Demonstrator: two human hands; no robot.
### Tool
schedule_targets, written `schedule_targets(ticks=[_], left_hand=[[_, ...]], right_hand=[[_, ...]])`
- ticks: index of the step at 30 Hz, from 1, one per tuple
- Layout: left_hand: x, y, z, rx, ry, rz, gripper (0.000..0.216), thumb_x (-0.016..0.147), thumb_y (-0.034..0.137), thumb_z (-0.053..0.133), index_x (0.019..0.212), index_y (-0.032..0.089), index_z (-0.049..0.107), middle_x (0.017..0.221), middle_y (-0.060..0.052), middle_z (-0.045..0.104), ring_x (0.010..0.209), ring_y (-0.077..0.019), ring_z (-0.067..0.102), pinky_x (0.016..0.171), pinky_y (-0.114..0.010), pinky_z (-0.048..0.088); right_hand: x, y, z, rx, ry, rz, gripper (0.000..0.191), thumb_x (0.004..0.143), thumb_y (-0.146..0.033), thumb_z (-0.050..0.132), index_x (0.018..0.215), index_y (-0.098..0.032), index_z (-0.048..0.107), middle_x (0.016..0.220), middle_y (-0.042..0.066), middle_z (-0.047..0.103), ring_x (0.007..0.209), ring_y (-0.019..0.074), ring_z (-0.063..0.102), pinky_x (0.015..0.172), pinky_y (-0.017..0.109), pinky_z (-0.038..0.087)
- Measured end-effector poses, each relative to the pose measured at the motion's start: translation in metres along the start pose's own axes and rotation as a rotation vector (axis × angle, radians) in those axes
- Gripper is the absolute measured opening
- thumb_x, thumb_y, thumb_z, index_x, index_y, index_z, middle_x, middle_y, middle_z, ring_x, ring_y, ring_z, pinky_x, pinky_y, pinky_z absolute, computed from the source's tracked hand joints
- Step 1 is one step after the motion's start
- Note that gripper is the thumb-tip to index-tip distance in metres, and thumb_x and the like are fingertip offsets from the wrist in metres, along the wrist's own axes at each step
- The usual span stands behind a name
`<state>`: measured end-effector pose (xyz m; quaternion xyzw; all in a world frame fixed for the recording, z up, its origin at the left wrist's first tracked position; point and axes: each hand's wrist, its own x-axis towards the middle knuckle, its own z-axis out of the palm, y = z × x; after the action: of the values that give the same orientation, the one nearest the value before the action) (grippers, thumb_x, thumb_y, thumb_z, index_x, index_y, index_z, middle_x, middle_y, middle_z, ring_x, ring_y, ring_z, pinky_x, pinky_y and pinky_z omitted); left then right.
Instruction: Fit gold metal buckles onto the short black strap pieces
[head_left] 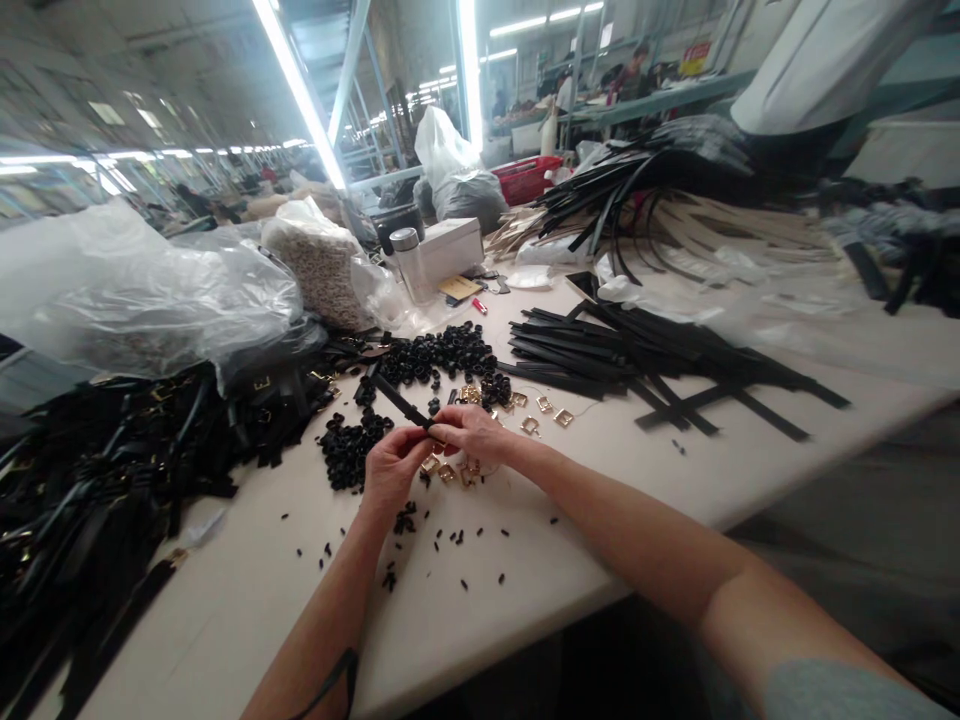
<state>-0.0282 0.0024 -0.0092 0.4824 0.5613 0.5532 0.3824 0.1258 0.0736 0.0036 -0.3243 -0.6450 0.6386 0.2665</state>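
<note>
My left hand [391,463] and my right hand [470,434] meet over the worktable, fingers pinched together on the end of a black strap [401,400]. The strap slants up and to the left from the fingertips. What else may sit between the fingertips is too small to make out. Gold buckles [530,426] lie beside and beneath my right hand. Small black loops are heaped just behind both hands [450,352], with another pile of black loops [352,450] left of my left hand. Tiny black pieces [457,538] are scattered in front.
Flat black straps [585,350] are stacked at the right. A tangle of black belts with gold buckles [97,480] covers the left side. Behind stand a plastic bag [315,255], a clear bottle [411,262], a white box [454,245] and a red basket [527,178]. A person in white [810,70] is at upper right.
</note>
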Motion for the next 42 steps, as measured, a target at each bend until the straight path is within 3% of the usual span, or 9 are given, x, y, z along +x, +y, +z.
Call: schedule_targets(ticks=[6,11,17,25,31,37,42], left_hand=[[0.008,0.01,-0.006,-0.414,0.243,-0.216,0.042,0.058,0.042,0.084,0.083,0.016,0.062,0.07,-0.001,0.068,0.056,-0.0106,0.063,0.056,-0.02,0.05],[0.011,0.011,-0.004,-0.553,0.285,-0.254,0.041,0.051,0.035,0.088,0.075,0.015,0.061,0.064,0.001,0.066,0.056,-0.0111,0.063,0.057,-0.021,0.052],[0.006,0.008,0.006,-0.548,0.251,-0.281,0.039,0.044,0.028,0.09,0.066,0.015,0.061,0.061,0.001,0.065,0.055,-0.0107,0.062,0.055,-0.02,0.05],[0.003,0.006,0.007,-0.424,0.186,-0.25,0.033,0.05,0.032,0.088,0.063,0.013,0.064,0.061,0.0,0.065,0.054,-0.0099,0.059,0.058,-0.022,0.05],[0.003,0.006,0.003,-0.362,0.193,-0.137,0.035,0.056,0.032,0.085,0.084,0.015,0.072,0.073,-0.002,0.069,0.059,-0.0101,0.06,0.06,-0.022,0.048],[0.0,0.008,0.001,-0.208,0.122,-0.024,0.031,0.059,0.032,0.084,0.082,0.014,0.074,0.067,-0.002,0.067,0.059,-0.0113,0.056,0.058,-0.024,0.045],[0.001,0.004,-0.001,-0.204,0.189,-0.056,0.034,0.06,0.034,0.083,0.087,0.015,0.074,0.071,-0.002,0.068,0.058,-0.0104,0.056,0.058,-0.023,0.045]], right_hand=[[-0.001,-0.007,0.003,0.082,-0.005,0.014,0.007,0.078,-0.02,0.064,0.078,-0.013,0.06,0.06,-0.002,0.062,0.052,0.0065,0.057,0.055,0.019,0.048],[-0.001,-0.005,0.004,-0.066,0.026,-0.017,0.007,0.077,-0.02,0.063,0.075,-0.014,0.06,0.056,-0.004,0.059,0.051,0.0068,0.055,0.05,0.018,0.042],[-0.003,-0.004,0.004,-0.273,0.102,-0.077,0.01,0.08,-0.024,0.061,0.078,-0.015,0.063,0.06,-0.002,0.062,0.053,0.0074,0.055,0.05,0.018,0.037],[-0.004,-0.005,0.003,-0.419,0.121,-0.133,0.011,0.081,-0.025,0.061,0.076,-0.015,0.063,0.059,-0.002,0.064,0.054,0.0077,0.054,0.052,0.019,0.034],[-0.003,-0.002,0.001,-0.386,0.021,-0.201,0.016,0.083,-0.03,0.061,0.079,-0.014,0.063,0.061,-0.001,0.065,0.054,0.0081,0.056,0.053,0.019,0.036],[-0.004,-0.005,-0.001,-0.411,0.015,-0.172,0.016,0.084,-0.027,0.059,0.078,-0.014,0.064,0.058,-0.001,0.063,0.05,0.007,0.054,0.05,0.018,0.035],[-0.007,-0.011,0.001,-0.49,0.021,-0.197,0.013,0.081,-0.025,0.063,0.076,-0.014,0.066,0.057,-0.002,0.063,0.052,0.0065,0.053,0.052,0.018,0.034]])
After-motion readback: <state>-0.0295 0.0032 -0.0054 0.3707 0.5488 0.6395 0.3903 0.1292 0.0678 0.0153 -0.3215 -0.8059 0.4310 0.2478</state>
